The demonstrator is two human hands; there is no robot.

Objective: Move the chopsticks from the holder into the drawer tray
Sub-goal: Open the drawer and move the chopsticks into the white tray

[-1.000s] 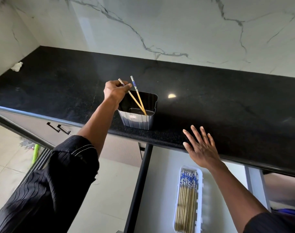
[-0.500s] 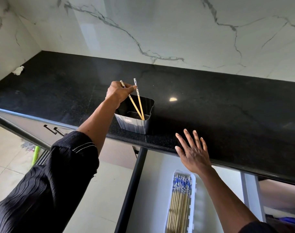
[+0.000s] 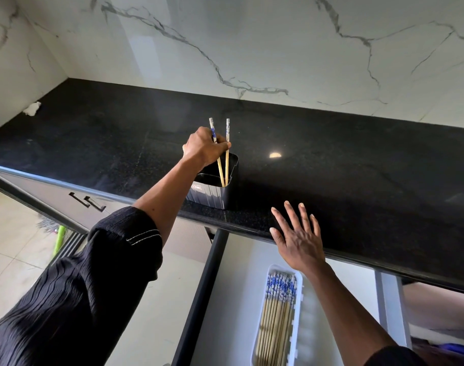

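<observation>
A dark ribbed holder [image 3: 212,195] stands near the front edge of the black countertop [image 3: 331,167]. Two bamboo chopsticks [image 3: 226,165] with blue-and-white tops stand nearly upright in it, their tips still inside. My left hand [image 3: 203,147] is closed around their upper parts. My right hand [image 3: 296,233] hovers flat with fingers spread over the counter's front edge, holding nothing. Below it, a white tray [image 3: 298,313] in the open drawer holds several matching chopsticks [image 3: 274,318] laid side by side.
The open drawer [image 3: 225,299] has a pale floor and a dark left rail. A crumpled white scrap [image 3: 32,109] lies in the counter's far left corner. A marble wall rises behind the counter. Cabinet handles [image 3: 89,203] and tiled floor show at the left.
My left hand has swung the two chopsticks from a left-leaning tilt to nearly upright and lifted them a little. My right hand has stayed flat by the counter edge.
</observation>
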